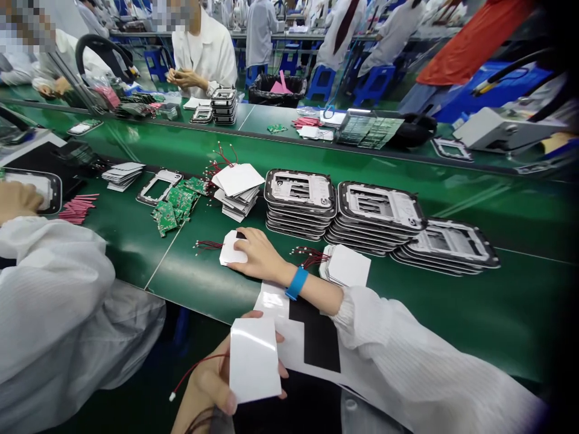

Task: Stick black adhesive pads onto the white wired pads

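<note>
A white rectangular panel [254, 360] with a red wire and small white connector rests in my left hand [212, 377], thumb on its near edge and fingertips showing behind its right side. Farther forward on the green table, my right hand [257, 253], with a blue wristband, has its fingers on a smaller-looking white panel [233, 248], whose red wires point left. A dark patch shows at that panel's top, beside the fingers. Under my right forearm lie white sheets with black areas [316, 337].
Stacked frames [301, 205] stand behind my right hand. White panels [348, 265] lie beyond my right forearm. Green circuit boards [181, 202] and pink strips [78, 208] are at left, near a co-worker's sleeve [54, 265].
</note>
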A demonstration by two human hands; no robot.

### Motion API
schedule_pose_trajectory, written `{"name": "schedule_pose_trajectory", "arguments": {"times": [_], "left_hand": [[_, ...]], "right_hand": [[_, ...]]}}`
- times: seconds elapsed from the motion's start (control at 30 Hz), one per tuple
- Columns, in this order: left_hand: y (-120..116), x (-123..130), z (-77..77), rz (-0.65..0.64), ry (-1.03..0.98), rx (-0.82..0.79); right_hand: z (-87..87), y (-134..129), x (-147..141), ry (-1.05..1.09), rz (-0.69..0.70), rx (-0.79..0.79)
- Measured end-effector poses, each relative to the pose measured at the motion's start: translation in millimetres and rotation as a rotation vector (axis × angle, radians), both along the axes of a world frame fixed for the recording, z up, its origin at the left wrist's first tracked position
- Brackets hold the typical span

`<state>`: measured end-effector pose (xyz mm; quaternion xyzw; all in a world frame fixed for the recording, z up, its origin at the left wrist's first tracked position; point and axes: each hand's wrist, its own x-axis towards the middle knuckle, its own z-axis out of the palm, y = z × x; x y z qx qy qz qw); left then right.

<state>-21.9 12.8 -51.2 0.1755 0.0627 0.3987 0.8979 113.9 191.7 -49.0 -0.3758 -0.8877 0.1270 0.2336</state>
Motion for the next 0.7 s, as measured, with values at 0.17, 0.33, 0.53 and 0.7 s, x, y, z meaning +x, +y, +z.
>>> {"name": "schedule_pose_trajectory", "arguments": {"times": [0.17, 0.33, 0.53, 0.7], "left_hand": [[4.3, 9.6, 4.1, -0.015, 0.0, 0.001], [3.2, 17.9, 1.8, -0.05, -0.005, -0.038], [5.8, 38.9, 12.5, -0.177, 0.04, -0.031], [8.7, 46.0, 11.1, -0.188, 0.038, -0.001]], "right_hand": [[1.0, -3.6, -4.1, -0.082, 0.029, 0.053], [-2.8, -14.5, -0.7, -0.148, 0.074, 0.099], [-8.6, -19.2, -2.3, -0.196, 0.052, 0.087], [36.7, -18.6, 8.8, -0.186, -0.01, -0.064]]}}
